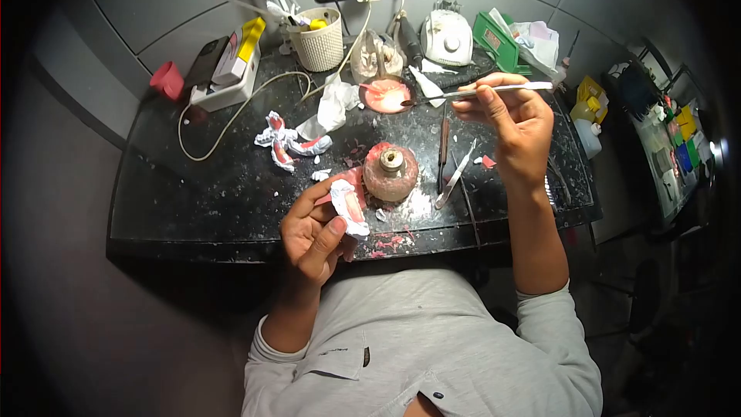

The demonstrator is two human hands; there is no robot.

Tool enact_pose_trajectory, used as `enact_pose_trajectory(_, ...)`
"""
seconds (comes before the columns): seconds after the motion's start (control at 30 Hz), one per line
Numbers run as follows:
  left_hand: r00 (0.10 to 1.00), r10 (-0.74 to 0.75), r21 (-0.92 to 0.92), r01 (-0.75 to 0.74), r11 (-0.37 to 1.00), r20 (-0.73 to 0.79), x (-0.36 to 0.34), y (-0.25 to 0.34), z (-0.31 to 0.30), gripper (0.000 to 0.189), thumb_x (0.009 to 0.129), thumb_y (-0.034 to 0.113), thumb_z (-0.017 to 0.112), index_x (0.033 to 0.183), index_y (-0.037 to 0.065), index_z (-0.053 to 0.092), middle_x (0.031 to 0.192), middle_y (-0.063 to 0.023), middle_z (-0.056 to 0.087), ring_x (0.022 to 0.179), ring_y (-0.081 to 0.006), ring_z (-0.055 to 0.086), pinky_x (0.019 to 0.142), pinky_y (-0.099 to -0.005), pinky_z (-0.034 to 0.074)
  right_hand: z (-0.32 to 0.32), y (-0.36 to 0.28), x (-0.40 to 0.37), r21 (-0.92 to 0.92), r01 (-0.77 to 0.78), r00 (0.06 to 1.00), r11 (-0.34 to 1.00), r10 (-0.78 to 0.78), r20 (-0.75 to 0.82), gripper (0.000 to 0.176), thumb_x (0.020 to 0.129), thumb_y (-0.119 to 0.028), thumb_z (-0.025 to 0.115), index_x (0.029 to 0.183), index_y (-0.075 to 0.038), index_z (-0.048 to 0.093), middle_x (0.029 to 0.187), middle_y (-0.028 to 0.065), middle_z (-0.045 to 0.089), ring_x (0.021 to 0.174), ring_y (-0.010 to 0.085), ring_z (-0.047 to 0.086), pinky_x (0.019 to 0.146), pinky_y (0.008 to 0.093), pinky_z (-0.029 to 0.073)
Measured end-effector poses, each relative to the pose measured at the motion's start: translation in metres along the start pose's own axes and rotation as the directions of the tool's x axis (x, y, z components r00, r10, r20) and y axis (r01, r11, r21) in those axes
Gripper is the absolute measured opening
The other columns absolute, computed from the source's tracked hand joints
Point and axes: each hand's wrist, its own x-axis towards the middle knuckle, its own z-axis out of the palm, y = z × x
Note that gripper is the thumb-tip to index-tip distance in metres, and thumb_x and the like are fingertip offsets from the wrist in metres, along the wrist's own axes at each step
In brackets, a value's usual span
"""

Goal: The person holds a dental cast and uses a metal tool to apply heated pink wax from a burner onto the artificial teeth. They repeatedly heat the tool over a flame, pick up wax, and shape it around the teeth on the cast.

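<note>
My left hand [312,235] holds a white piece with a pink inner area [351,207] between thumb and fingers, near the table's front edge. A pink sheet [351,179] shows behind that piece. Raised at the right, my right hand [509,120] pinches a thin metal instrument [509,88]. The dark tip of the instrument points left, over the edge of a round dish of pink material [384,96]. Between the hands stands a round glass burner [390,173], smeared with pink, with a metal collar on top. No flame can be made out on it.
White and pink pieces [282,143] and crumpled tissue [337,104] lie left of the burner. A brown-handled tool [443,143] and a small knife [457,176] lie right of it. Behind are a woven cup [318,42], a white device [448,37], a green box [495,42] and a loose cable [224,135].
</note>
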Motion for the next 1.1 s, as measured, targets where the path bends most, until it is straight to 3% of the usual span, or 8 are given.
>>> enact_pose_trajectory(0.3,1.000,-0.017,0.017,0.018,1.000,-0.023,0.000,0.003,0.001,0.056,0.091,0.014,0.060,0.137,-0.012,0.042,0.098,-0.0179,0.069,0.060,-0.0086,0.059,0.042,-0.0198,0.044,0.006,-0.006,-0.012,-0.079,0.001,0.990,0.997,0.010,0.140,0.009,0.098,-0.001,0.058,0.100,0.008,0.059,0.089,0.0149,0.069,0.077,0.0193,0.071,0.070,0.0306,0.062)
enact_pose_trajectory(0.37,0.999,-0.020,-0.034,0.021,0.999,0.030,0.000,0.003,-0.001,0.051,0.094,0.009,0.059,0.139,-0.009,0.044,0.106,-0.0168,0.068,0.069,-0.0064,0.060,0.049,-0.0186,0.046,0.006,-0.007,-0.014,-0.094,0.006,0.989,0.996,0.008,0.146,0.009,0.098,-0.001,0.058,0.100,0.008,0.059,0.089,0.0149,0.069,0.076,0.0190,0.071,0.070,0.0303,0.061)
enact_pose_trajectory(1.1,0.998,-0.052,0.014,0.051,0.999,0.039,0.000,0.003,-0.003,0.052,0.094,0.010,0.060,0.140,-0.008,0.045,0.095,-0.0156,0.069,0.064,-0.0064,0.058,0.048,-0.0186,0.045,0.009,-0.007,-0.021,-0.140,0.102,0.978,0.985,-0.073,0.195,0.009,0.097,0.000,0.059,0.102,0.008,0.058,0.089,0.0146,0.069,0.075,0.0181,0.071,0.068,0.0273,0.060)
